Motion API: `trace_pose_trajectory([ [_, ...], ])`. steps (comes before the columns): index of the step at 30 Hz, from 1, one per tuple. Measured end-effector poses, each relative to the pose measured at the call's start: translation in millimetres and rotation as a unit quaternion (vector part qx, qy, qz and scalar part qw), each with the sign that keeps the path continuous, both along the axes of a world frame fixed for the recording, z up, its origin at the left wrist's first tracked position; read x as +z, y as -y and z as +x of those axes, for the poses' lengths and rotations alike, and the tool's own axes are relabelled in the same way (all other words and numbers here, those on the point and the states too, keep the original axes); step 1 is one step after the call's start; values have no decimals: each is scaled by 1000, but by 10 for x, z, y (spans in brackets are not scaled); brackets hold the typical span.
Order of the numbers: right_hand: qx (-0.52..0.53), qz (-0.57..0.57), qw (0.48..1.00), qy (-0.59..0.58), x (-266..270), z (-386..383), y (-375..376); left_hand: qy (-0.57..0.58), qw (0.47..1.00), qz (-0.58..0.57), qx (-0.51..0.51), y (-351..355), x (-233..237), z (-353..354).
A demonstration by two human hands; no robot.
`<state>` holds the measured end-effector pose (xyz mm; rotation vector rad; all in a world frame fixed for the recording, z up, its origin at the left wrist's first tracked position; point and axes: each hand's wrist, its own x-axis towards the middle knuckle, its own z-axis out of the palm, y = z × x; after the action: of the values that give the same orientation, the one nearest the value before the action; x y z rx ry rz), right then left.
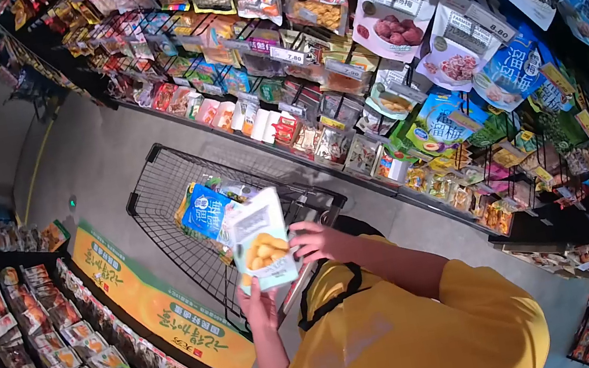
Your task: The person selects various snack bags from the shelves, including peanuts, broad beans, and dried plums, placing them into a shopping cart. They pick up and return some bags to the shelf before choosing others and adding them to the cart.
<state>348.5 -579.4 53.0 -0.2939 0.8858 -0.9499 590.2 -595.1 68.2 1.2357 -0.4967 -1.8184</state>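
Note:
My left hand [258, 306] grips the lower edge of a white and pale-green snack bag [261, 239] with yellow round pieces pictured on it, thumb on the front. The bag is held up over the shopping cart [175, 175], face towards me. At the bag's right edge is my right hand [314, 243], fingers apart and bent, the tips right by the side of the bag. Behind the bag, inside the wire cart, lies a blue snack bag [205, 214] with white lettering, and other packages partly hidden.
A tall rack [363, 38] of hanging snack bags with price tags runs along the right. Low bins of packaged snacks [65, 358] with a yellow printed panel [167, 309] stand on the left. Grey floor [88, 153] stretches ahead between them.

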Motion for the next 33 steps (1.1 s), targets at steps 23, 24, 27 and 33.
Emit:
trace_pose_trajectory([
  [23,269,-256,545,-751,-378,-190,237,723,652,-93,-209,160,-1308,1509],
  [24,270,-256,544,-752,-379,-183,255,714,670,-90,-183,172,-1155,1407],
  [27,287,-238,554,-744,-369,-165,286,717,662,-76,-204,211,-1193,1452],
  [33,304,-249,546,-740,-289,-152,315,722,656,-96,-199,256,-1200,1479],
])
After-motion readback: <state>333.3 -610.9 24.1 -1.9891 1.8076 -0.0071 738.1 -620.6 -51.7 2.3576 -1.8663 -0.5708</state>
